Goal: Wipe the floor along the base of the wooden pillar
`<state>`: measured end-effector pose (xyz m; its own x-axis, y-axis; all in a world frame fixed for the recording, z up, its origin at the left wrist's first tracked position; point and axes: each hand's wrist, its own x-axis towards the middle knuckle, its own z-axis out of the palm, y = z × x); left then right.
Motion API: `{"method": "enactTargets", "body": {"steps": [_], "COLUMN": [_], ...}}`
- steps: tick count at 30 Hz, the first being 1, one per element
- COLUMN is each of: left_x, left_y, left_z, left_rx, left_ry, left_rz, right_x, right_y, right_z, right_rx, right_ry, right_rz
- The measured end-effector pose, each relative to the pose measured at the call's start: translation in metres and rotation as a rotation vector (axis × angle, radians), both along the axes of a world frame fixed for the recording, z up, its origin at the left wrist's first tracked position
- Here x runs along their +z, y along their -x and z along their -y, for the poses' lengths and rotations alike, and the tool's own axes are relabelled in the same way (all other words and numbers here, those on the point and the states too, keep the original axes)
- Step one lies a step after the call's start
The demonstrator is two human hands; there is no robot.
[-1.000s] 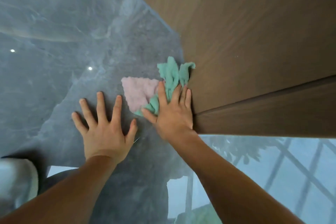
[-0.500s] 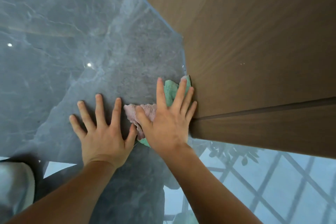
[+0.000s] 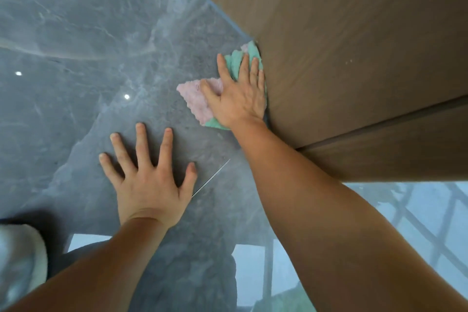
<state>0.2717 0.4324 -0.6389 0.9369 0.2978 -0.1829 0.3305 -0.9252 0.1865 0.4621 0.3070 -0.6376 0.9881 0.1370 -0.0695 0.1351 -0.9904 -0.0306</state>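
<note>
A pink and green cloth [image 3: 196, 100] lies flat on the glossy grey marble floor [image 3: 76, 58], right against the base of the brown wooden pillar [image 3: 342, 45]. My right hand [image 3: 236, 99] presses down on the cloth with fingers spread, its little-finger side touching the pillar's base. The cloth's green end pokes out beyond my fingertips at the pillar's edge. My left hand [image 3: 149, 180] rests flat on the bare floor, fingers spread, holding nothing, below and left of the cloth.
The pillar fills the upper right and has a dark horizontal groove [image 3: 379, 126]. A thin white line [image 3: 211, 177] lies on the floor beside my left thumb. Something pale and blurred [image 3: 20, 261] sits at the lower left. The floor reflects a window grid at the lower right.
My right hand has slid the cloth forward along the pillar's base after pulling it back half a second ago. My left hand has stayed planted on the floor.
</note>
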Motion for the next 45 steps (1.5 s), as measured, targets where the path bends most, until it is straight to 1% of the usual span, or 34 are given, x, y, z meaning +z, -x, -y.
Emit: {"method": "enactTargets", "body": {"steps": [3, 9, 14, 17, 20, 24, 26, 27, 28, 31, 33, 36, 39, 40, 42, 44, 45], "left_x": [-0.003, -0.006, -0.007, -0.007, -0.006, -0.004, -0.005, -0.005, -0.005, -0.008, -0.011, -0.013, -0.014, -0.013, -0.011, -0.01, -0.01], "left_y": [0.0, 0.0, 0.0, -0.001, 0.0, 0.0, 0.0, 0.0, 0.0, 0.0, -0.002, -0.002, -0.002, -0.003, -0.004, -0.003, -0.003], "left_z": [0.0, -0.001, -0.001, -0.002, -0.002, -0.002, -0.001, -0.001, -0.001, -0.003, -0.005, -0.007, -0.01, -0.011, -0.011, -0.009, -0.009], "left_rx": [-0.001, -0.001, -0.004, -0.005, -0.01, -0.008, -0.005, -0.004, -0.006, -0.016, -0.016, -0.016, -0.039, -0.037, -0.027, -0.026, -0.025], "left_ry": [0.006, 0.01, -0.012, -0.008, -0.007, 0.021, 0.032, 0.035, 0.037, 0.065, 0.092, 0.115, 0.135, 0.137, 0.132, 0.125, 0.126], "left_rz": [0.025, 0.063, 0.027, 0.021, 0.011, -0.005, -0.007, -0.006, -0.003, 0.014, 0.016, 0.026, 0.037, 0.033, 0.023, 0.012, 0.006], "right_x": [0.005, 0.01, 0.009, 0.01, 0.012, 0.011, 0.01, 0.01, 0.012, 0.018, 0.017, 0.015, 0.017, 0.018, 0.023, 0.029, 0.033], "right_y": [0.029, 0.14, 0.21, 0.232, 0.244, 0.246, 0.242, 0.239, 0.237, 0.232, 0.227, 0.22, 0.213, 0.208, 0.199, 0.199, 0.203], "right_z": [0.011, 0.047, 0.068, 0.075, 0.096, 0.153, 0.198, 0.223, 0.247, 0.293, 0.29, 0.247, 0.183, 0.161, 0.134, 0.132, 0.14], "right_rx": [0.041, 0.139, 0.17, 0.172, 0.228, 0.422, 0.46, 0.416, 0.314, -0.192, -0.441, -0.651, -0.791, -0.82, -0.832, -0.769, -0.716], "right_ry": [0.006, -0.098, -0.051, -0.032, -0.026, 0.042, 0.064, 0.071, 0.077, 0.049, 0.042, -0.006, -0.095, -0.168, -0.42, -0.693, -0.736], "right_rz": [0.019, -0.058, -0.131, -0.147, -0.169, -0.205, -0.197, -0.191, -0.187, -0.16, -0.136, -0.103, -0.144, -0.162, -0.142, -0.065, -0.022]}}
